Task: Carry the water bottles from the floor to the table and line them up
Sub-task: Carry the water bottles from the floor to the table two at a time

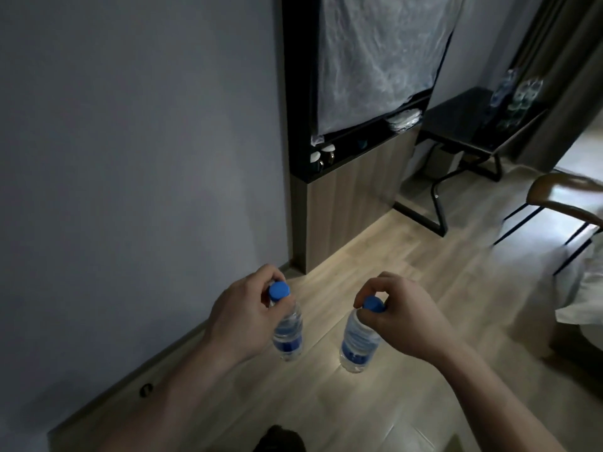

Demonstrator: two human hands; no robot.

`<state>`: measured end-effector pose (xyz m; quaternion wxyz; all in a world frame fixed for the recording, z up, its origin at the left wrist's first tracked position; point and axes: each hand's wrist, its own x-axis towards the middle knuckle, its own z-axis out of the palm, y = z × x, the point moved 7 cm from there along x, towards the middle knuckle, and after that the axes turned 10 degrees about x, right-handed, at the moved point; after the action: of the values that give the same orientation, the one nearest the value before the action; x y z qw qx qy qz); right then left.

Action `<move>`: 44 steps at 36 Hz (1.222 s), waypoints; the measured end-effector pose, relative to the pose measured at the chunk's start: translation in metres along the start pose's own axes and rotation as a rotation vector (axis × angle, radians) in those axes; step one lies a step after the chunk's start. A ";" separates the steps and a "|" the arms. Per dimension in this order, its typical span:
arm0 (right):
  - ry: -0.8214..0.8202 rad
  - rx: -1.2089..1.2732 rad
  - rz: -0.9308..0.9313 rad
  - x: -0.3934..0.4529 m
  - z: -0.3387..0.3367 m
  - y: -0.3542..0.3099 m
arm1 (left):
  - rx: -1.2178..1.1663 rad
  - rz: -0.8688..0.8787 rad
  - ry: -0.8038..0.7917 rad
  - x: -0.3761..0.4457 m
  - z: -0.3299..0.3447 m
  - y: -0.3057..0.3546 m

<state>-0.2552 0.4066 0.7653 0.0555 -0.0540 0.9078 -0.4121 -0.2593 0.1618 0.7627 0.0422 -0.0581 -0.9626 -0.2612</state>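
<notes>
I count two hands, the left hand (243, 316) and the right hand (403, 316), each with one water bottle: left bottle (288, 331), right bottle (359, 340). More bottles (518, 93) crowd one bench (456, 122); number unclear.

Left hand (243, 313) grips a blue-capped bottle (287, 331) by its neck at 7 o'clock; right hand (406, 316) grips another bottle (359, 342) beside it; dark table (456, 125) with bottles (517, 93) at 2 o'clock
</notes>
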 end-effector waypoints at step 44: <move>0.217 0.039 0.229 0.355 -0.305 0.240 | -0.020 0.295 -0.130 0.519 0.208 0.230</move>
<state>-0.6627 0.7387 0.7636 0.0046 0.0959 0.9006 -0.4240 -0.7531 0.5113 0.7567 0.0174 -0.2158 -0.9417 -0.2574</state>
